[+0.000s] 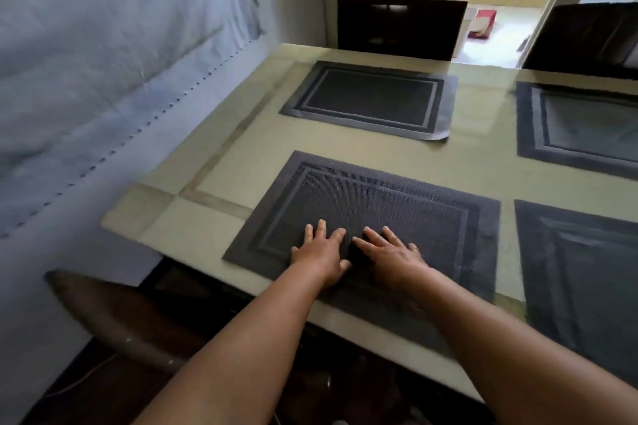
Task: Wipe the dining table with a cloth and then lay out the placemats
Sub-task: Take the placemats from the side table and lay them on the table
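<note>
I see a dark woven placemat [373, 228] with a framed border lying flat on the near tabletop [241, 162]. My left hand [321, 252] and right hand [393, 255] press it with flat fingers, neither grip closed on anything.

- My view is dim indoors; daylight pours from the doorway [497, 10] ahead, blown out to white.
- That light glares pale off the glossy surface [483, 166] toward the far right.
- The forearms cast soft shadows at the near edge.
- Wide-angle bending curves the edges, and the corners look soft and smeared.
</note>
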The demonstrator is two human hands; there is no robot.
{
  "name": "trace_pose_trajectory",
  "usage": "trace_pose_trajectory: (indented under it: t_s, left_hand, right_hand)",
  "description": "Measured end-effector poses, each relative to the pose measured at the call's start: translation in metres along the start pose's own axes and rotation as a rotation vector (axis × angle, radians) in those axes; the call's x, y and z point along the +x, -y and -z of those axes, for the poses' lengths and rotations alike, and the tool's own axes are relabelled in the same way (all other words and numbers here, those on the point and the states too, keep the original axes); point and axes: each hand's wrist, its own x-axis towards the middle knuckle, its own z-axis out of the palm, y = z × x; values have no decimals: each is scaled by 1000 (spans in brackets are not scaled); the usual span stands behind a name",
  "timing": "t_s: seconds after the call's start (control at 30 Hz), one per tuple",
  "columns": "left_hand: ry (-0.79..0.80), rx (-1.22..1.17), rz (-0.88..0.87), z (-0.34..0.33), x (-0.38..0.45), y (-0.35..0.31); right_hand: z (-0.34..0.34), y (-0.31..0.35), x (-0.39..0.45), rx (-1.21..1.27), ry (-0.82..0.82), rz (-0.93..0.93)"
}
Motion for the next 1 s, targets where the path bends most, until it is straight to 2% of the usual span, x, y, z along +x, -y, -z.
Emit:
trace_pose_trajectory:
  t_s: [0.23,0.43,0.83,1.0]
  left_hand:
    - [-25,-19,47,18,9,64]
    - [-40,-7,38,30,22,89]
    - [-26,8,50,34,22,82]
    - [-37,-10,-91,24,12,33]
  right_hand:
    - [6,53,40,20,-19,68]
    - [13,74,59,-4,-18,78]
    - [18,72,58,4,-25,81]
    - [19,47,30,126,-133,69]
